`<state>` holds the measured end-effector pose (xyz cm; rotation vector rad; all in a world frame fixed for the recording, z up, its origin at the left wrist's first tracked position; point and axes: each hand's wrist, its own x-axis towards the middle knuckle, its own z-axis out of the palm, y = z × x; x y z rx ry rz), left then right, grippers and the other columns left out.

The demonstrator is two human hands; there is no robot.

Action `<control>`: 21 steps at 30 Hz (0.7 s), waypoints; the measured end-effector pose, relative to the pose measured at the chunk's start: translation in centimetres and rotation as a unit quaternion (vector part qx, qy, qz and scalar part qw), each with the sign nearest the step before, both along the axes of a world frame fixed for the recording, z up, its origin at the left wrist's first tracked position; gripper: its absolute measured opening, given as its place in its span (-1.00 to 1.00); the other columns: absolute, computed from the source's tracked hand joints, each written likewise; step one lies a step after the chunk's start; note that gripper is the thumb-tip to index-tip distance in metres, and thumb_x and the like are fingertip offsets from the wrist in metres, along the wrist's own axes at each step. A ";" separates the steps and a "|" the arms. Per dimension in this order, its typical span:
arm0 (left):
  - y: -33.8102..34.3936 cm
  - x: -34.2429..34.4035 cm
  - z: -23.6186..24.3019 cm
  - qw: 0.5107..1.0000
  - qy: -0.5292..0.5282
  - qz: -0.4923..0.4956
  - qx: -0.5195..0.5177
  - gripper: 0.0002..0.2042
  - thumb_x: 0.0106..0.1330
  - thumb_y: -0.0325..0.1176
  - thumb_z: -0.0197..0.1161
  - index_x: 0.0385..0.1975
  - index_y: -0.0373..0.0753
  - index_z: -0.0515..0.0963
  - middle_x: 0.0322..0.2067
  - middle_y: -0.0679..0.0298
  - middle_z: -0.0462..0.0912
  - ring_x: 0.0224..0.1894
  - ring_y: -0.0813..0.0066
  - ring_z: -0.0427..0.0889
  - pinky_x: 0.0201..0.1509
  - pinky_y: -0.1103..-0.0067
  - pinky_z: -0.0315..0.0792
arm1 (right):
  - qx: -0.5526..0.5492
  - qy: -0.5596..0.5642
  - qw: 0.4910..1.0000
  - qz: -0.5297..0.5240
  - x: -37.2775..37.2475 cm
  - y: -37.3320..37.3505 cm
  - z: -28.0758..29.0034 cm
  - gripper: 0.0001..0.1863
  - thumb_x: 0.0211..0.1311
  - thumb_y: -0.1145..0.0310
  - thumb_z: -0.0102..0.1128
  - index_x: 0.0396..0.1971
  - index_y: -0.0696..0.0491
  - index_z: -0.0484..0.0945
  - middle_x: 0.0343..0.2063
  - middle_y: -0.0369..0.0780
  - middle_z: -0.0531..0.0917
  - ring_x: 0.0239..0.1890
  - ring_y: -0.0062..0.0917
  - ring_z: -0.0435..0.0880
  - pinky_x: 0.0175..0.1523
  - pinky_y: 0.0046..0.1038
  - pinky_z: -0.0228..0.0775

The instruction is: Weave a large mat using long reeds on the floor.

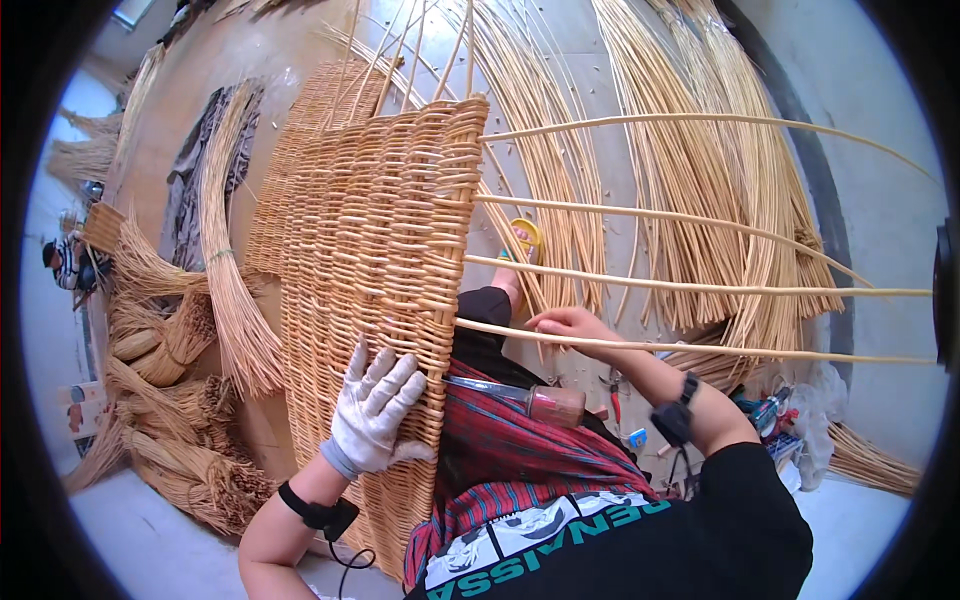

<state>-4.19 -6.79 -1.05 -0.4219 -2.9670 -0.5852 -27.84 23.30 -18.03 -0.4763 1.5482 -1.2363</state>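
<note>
A large woven wicker panel [370, 220] stands in front of me at centre-left, with long pale rods [700, 280] sticking out to the right from its edge. My left hand [382, 405], in a white glove, lies with spread fingers on the panel's lower part. My bare right hand [568, 325] is at the lowest of these rods, its fingers curled; what they grip, if anything, is unclear. A metal tool with a pinkish handle [555, 406] lies across the red striped cloth [500, 450] on my lap. My foot in a yellow sandal [515, 250] shows beyond the rods.
Long rod bundles [660, 160] lie on the floor to the right and ahead; more bundles [180, 430] lie at left, near a dark cloth [185, 170]. Another person [70, 260] is at the far left. Small tools [615, 400] and plastic bags [820, 410] lie at lower right.
</note>
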 end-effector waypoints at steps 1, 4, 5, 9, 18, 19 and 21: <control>-0.1 0.1 -0.1 1.000 -0.008 -0.003 -0.005 0.03 0.05 0.47 0.34 0.43 -0.19 0.43 0.45 0.09 0.42 0.59 -0.01 0.22 0.66 -0.20 -0.11 | 0.158 0.078 0.983 0.052 -0.4 -0.8 -4.2 -0.57 0.55 0.25 0.17 0.26 0.18 0.61 -0.28 -0.24 0.81 -0.31 -0.60 0.77 -0.19 -0.48 0.64; -0.3 0.2 -0.2 1.000 -0.011 0.001 -0.006 0.02 0.02 0.49 0.37 0.40 -0.16 0.48 0.41 0.13 0.48 0.58 0.03 0.24 0.66 -0.18 -0.10 | 0.246 0.063 0.967 0.039 1.2 -3.5 -15.8 -0.24 0.06 0.23 0.45 0.29 0.19 0.47 -0.25 0.07 0.78 -0.24 -0.18 0.85 -0.17 -0.23 0.68; -0.3 0.2 -0.2 1.000 -0.015 0.008 -0.006 0.00 0.00 0.49 0.39 0.37 -0.14 0.52 0.38 0.16 0.52 0.57 0.05 0.27 0.66 -0.17 -0.09 | 0.283 0.172 0.943 0.033 2.0 -4.7 -18.8 -0.17 0.04 0.23 0.46 0.34 0.20 0.38 -0.23 0.11 0.77 -0.27 -0.15 0.84 -0.20 -0.23 0.68; 0.1 0.2 -0.4 1.000 -0.008 0.022 -0.006 -0.01 -0.01 0.48 0.41 0.35 -0.14 0.55 0.38 0.18 0.53 0.56 0.06 0.29 0.67 -0.12 -0.07 | 0.222 0.091 0.966 -0.101 3.5 -6.6 -23.9 -0.14 0.01 0.22 0.51 0.31 0.20 0.35 -0.14 0.13 0.74 -0.15 -0.13 0.83 -0.03 -0.15 0.65; 0.4 0.2 -0.3 1.000 0.001 0.025 -0.015 -0.03 0.01 0.45 0.44 0.36 -0.11 0.54 0.38 0.18 0.54 0.52 0.07 0.37 0.67 -0.06 -0.04 | -0.031 0.069 0.993 -0.089 -2.2 4.0 -1.5 -0.69 0.46 0.28 0.39 -0.02 0.11 0.49 -0.30 -0.31 0.65 -0.25 -0.66 0.67 -0.20 -0.54 0.53; 0.3 0.1 -0.2 1.000 -0.006 0.025 -0.003 -0.05 0.06 0.42 0.43 0.38 -0.12 0.52 0.39 0.16 0.52 0.53 0.07 0.35 0.68 -0.04 -0.04 | -0.042 0.076 0.994 -0.070 -2.7 6.1 2.2 -0.69 0.45 0.30 0.39 -0.03 0.14 0.51 -0.26 -0.32 0.64 -0.19 -0.66 0.64 -0.15 -0.52 0.55; 0.4 0.2 0.0 1.000 0.006 0.025 -0.003 -0.05 0.08 0.41 0.43 0.40 -0.12 0.50 0.40 0.16 0.51 0.54 0.06 0.34 0.68 -0.03 -0.05 | -0.001 0.088 0.996 -0.012 -2.7 9.8 8.4 -0.71 0.43 0.31 0.39 -0.02 0.09 0.50 -0.35 -0.38 0.57 -0.35 -0.73 0.57 -0.30 -0.59 0.45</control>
